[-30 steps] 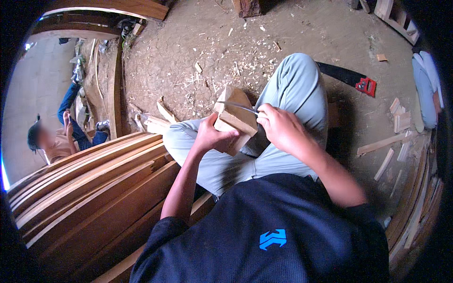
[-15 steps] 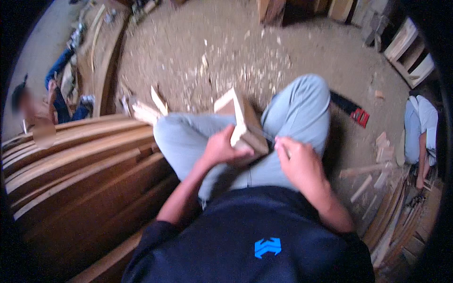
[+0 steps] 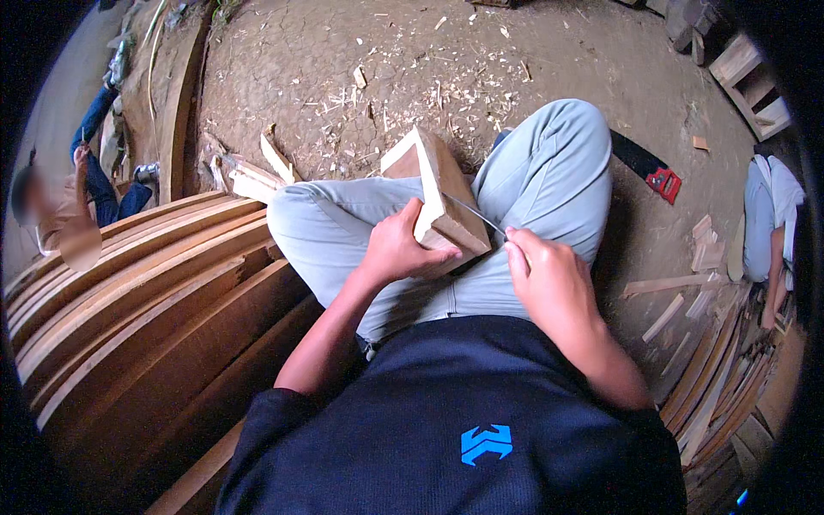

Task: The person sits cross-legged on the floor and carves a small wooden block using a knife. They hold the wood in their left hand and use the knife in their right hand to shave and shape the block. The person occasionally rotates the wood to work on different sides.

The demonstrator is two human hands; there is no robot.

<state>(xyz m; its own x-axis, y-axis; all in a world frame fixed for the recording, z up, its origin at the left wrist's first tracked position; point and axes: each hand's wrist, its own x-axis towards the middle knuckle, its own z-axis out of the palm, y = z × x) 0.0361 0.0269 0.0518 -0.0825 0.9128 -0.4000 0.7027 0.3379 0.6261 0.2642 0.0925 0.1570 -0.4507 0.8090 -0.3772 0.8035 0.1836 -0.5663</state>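
A small angular wooden frame (image 3: 451, 172) rests tilted in my lap between my legs. My left hand (image 3: 397, 245) grips its near left corner, thumb along the near side and fingers on the pale edge. My right hand (image 3: 542, 266) is closed around a thin metal tool (image 3: 470, 208), with thumb and forefinger forward. The tool's narrow shiny shaft reaches from my fingers across the frame's right-hand board. Its handle is hidden in my fist, so its exact kind does not show.
Stacked planks (image 3: 146, 292) lie close on my left. A red-handled handsaw (image 3: 648, 167) lies on the dirt floor, right of my knee. Wood chips (image 3: 429, 86) are scattered ahead. One person (image 3: 64, 210) sits far left; another (image 3: 772, 223) bends at far right beside wood strips (image 3: 712, 369).
The head view has shifted slightly and sharpened. Both hands keep their grips on the frame and tool, and the metal shaft now shows plainly across the board.
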